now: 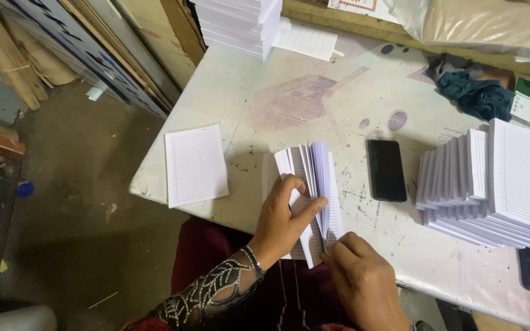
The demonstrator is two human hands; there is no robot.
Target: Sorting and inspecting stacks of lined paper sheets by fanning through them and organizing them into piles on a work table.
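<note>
Left hand [286, 217] grasps the fanned paper stack [311, 184], long axis pointing away; right hand [360, 276] pinches its near corner.

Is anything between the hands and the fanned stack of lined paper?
Nothing visible is. The left hand already grips the fanned stack of white lined paper sheets, fingers among the leaves, and the right hand touches its lower edge. The black phone lies apart, to the stack's right on the table.
</note>
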